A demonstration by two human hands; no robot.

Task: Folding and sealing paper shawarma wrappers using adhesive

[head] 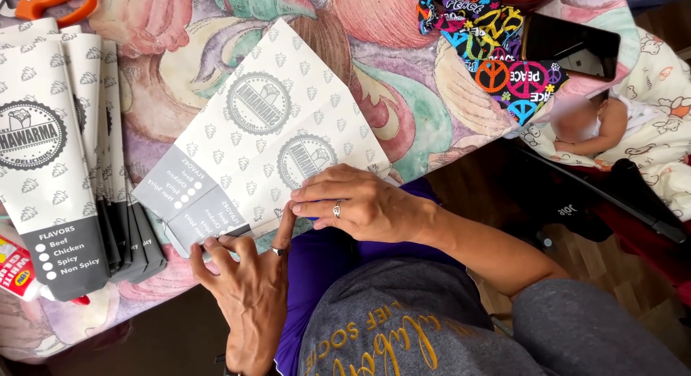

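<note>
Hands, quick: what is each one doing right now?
Left hand: fingers pinching the grey end of the paper bag.
Right hand: flat, pressing down on the same bag, holding nothing.

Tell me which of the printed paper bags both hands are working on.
The bag lying slanted mid-table, under the left hand and right hand; the others sit stacked at the left, untouched.

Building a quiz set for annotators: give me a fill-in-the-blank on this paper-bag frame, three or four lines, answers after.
1. Both hands press on a flat white paper bag whose printed end panel is ____ in colour.
2. The finished bags lie in a fanned stack to the ____ of the bag being handled.
3. The right hand wears a ____ on one finger; the left hand pinches the bag's bottom edge.
4. The scissors at the top corner have ____ handles.

Missing words: grey; left; ring; orange
</note>
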